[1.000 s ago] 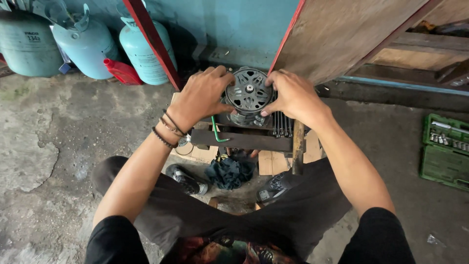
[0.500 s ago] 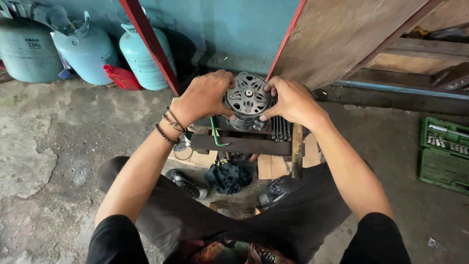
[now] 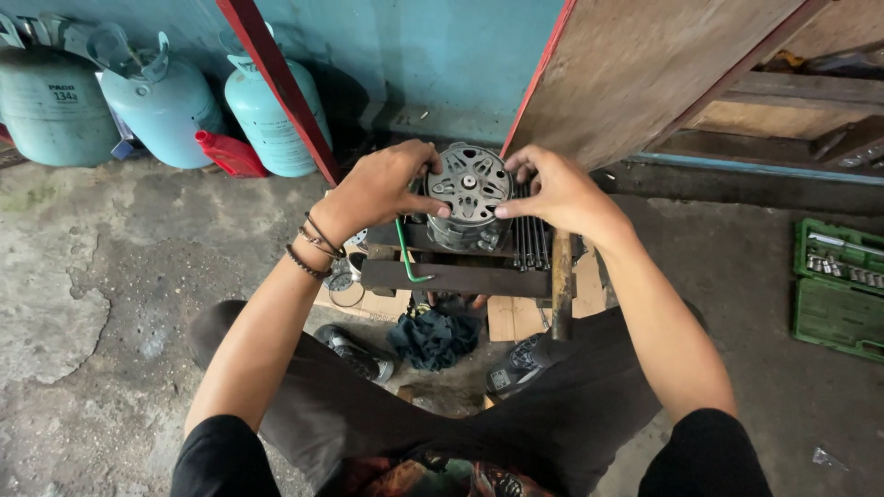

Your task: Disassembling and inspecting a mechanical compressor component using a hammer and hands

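Both hands clasp the round metal motor housing [image 3: 470, 195], left hand [image 3: 382, 189] and right hand [image 3: 552, 191] closed on opposite rims. It sits on a dark steel block [image 3: 456, 276], with long bolts [image 3: 531, 241] just right of it. It looks heavy, rigid and greasy; the rim seems the best hold.

Motor [image 3: 470, 198]: round grey metal body, face plate with curved slots and small centre hub turned up toward camera. Looks dull, worn. Sits upright on dark metal bench [image 3: 460, 278], at its middle. Ribbed side wall visible below face plate. Left hand [image 3: 382, 189] clasps left rim, thumb on face plate edge; right hand [image 3: 557, 193] clasps right rim, fingertips touching plate. Row of long thin dark rods [image 3: 529, 235] stands just beside motor on right, under right hand.
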